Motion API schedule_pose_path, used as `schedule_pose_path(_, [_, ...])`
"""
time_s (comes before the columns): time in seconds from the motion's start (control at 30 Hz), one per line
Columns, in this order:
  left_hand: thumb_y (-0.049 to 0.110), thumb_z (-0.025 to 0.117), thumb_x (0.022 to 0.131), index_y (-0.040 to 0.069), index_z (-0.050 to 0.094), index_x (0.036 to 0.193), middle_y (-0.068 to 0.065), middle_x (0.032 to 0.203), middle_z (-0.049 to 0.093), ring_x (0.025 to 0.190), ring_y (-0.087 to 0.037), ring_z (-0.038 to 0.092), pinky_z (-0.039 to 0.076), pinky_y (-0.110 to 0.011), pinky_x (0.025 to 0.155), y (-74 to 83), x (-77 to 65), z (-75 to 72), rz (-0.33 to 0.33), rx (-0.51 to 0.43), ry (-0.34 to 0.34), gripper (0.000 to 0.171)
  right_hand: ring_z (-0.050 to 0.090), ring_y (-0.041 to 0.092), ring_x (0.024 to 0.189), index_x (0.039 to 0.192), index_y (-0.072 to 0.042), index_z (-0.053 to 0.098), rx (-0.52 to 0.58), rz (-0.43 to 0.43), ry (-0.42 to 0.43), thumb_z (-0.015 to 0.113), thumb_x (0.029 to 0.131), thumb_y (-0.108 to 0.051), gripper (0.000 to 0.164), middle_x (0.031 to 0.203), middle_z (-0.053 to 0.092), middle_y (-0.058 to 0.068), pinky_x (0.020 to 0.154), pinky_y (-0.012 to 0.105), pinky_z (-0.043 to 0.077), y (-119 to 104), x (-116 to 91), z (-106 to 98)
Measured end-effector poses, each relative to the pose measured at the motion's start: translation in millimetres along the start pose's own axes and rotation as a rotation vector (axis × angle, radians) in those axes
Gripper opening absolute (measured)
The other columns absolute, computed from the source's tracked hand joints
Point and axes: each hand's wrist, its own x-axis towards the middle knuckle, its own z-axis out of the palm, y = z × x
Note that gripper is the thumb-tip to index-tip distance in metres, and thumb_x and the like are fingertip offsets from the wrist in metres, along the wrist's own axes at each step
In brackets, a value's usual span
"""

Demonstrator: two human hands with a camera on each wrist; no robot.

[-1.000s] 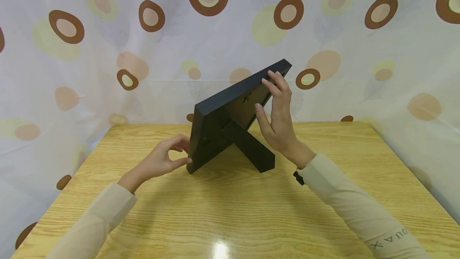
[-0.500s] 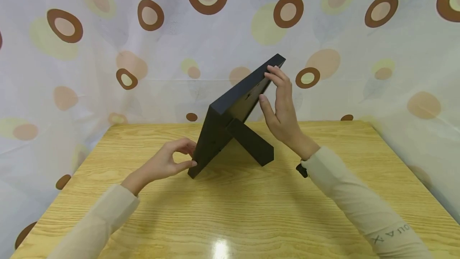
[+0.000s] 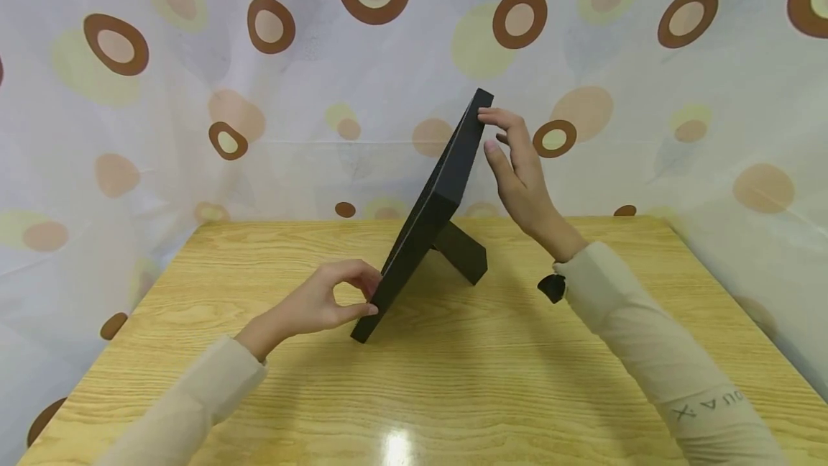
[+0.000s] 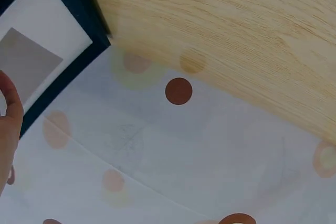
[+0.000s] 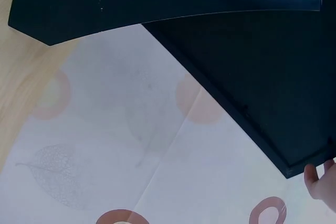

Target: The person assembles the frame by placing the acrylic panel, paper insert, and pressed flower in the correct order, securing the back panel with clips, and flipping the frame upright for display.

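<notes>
A black picture frame [image 3: 446, 171] leans back on the wooden table, its easel-style stand [image 3: 462, 252] folded out behind. The head view shows it nearly edge-on. Its front, with a white mat [image 4: 50, 11] round a grey panel [image 4: 31, 59], appears in the left wrist view. My left hand [image 3: 320, 300] pinches the lower near edge, thumb on one side and fingers partly hidden behind it. At the upper end, my right hand [image 3: 520, 171] touches the edge with its fingertips, the thumb close to the back. In the right wrist view the dark back panel [image 5: 262, 77] fills the upper right.
The wooden tabletop [image 3: 550, 380] extends around the frame. Behind and at both sides hangs a white curtain [image 3: 401, 78] printed with brown and yellow ovals. A small black device [image 3: 552, 288] sits at the right wrist.
The frame has turned from showing its back to nearly edge-on. Its lower near corner has come toward me and slightly right. Both hands have moved along with it.
</notes>
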Motion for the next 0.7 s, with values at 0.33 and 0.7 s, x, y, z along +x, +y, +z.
schedule_pose_path(0.33, [0.006, 0.073, 0.075, 0.005, 0.058, 0.108, -0.003, 0.087, 0.063, 0.078, -0.013, 0.062, 0.052, -0.027, 0.073, 18.6, 8.4, 17.1, 0.114, 0.027, 0.028, 0.036, 0.035, 0.016, 0.126, 0.123, 0.003, 0.049, 0.149, 0.057, -0.037, 0.038, 0.094, -0.013, 0.035, 0.133, 0.044, 0.01, 0.098, 0.031, 0.031, 32, 6, -5])
schedule_pose_path(0.7, [0.007, 0.074, 0.074, 0.003, 0.056, 0.111, -0.004, 0.085, 0.062, 0.074, -0.012, 0.061, 0.051, -0.02, 0.068, 18.8, 17.6, 34.3, 0.199, 0.002, 0.041, 0.041, 0.036, 0.017, 0.125, 0.121, 0.001, 0.051, 0.335, 0.149, -0.064, 0.038, 0.094, -0.012, 0.032, 0.132, 0.045, 0.008, 0.097, 0.025, 0.033, 39, 12, -10])
